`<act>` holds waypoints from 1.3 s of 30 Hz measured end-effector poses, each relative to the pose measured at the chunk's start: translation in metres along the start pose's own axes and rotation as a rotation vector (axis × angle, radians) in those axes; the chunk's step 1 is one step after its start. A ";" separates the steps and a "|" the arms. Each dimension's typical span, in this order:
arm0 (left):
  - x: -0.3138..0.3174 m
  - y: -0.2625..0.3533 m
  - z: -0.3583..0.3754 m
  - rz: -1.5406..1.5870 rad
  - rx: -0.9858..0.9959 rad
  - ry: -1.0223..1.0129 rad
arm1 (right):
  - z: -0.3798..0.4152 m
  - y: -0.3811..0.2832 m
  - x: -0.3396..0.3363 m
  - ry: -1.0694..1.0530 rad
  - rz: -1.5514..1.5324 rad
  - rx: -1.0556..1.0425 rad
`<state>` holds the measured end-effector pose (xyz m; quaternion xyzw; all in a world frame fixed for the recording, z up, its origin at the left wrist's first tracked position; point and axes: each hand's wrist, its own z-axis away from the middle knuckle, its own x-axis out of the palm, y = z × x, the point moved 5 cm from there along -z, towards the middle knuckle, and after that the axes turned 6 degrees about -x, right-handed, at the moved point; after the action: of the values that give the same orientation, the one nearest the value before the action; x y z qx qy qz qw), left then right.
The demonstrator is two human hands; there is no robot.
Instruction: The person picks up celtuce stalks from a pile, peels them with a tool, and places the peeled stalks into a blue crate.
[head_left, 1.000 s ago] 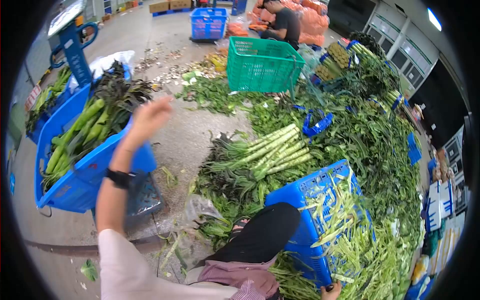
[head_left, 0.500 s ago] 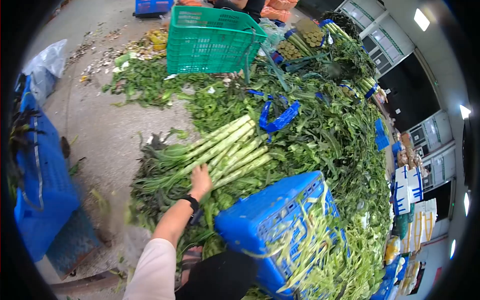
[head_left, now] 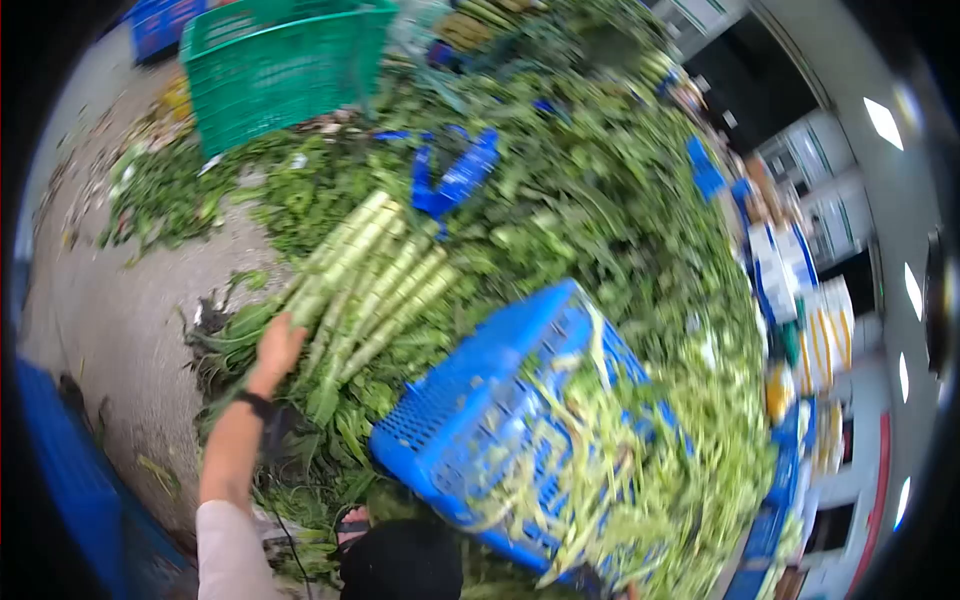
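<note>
My left hand (head_left: pixel 280 345), with a black band at the wrist, reaches in from the lower left. Its fingers are closed around a thick pale-green celtuce stalk (head_left: pixel 345 240), near the leafy end. Several more celtuce stalks (head_left: pixel 385 300) lie beside it, cut ends pointing up and away from me, their leaves spreading toward the lower left. Motion blurs the fingers a little. A tilted blue plastic crate (head_left: pixel 450 390) stands to the right of the stalks, with pale-green peelings (head_left: pixel 640 500) over and beyond it. My right hand does not show.
A green plastic crate (head_left: pixel 270 85) stands at the upper left. Stripped leaves (head_left: pixel 580 200) cover much of the floor, with blue tape (head_left: pixel 460 175) lying on them. Another blue container (head_left: pixel 70 470) is at the left edge. White boxes (head_left: pixel 775 270) are stacked at the right.
The view has swung, so the crates and stalks sit further left in it. My left hand has slid toward the leafy end and closed on a celtuce stalk.
</note>
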<state>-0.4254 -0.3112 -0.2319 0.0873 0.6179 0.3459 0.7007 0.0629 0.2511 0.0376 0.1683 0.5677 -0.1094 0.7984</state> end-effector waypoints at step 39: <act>-0.002 0.237 0.543 0.323 -0.164 -1.506 | 0.057 -0.004 0.002 0.591 -0.417 -0.191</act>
<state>-0.0118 0.0298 0.0202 0.3358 -0.0731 0.3355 0.8771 0.1115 0.2250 0.0524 -0.0018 0.8035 -0.1631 0.5726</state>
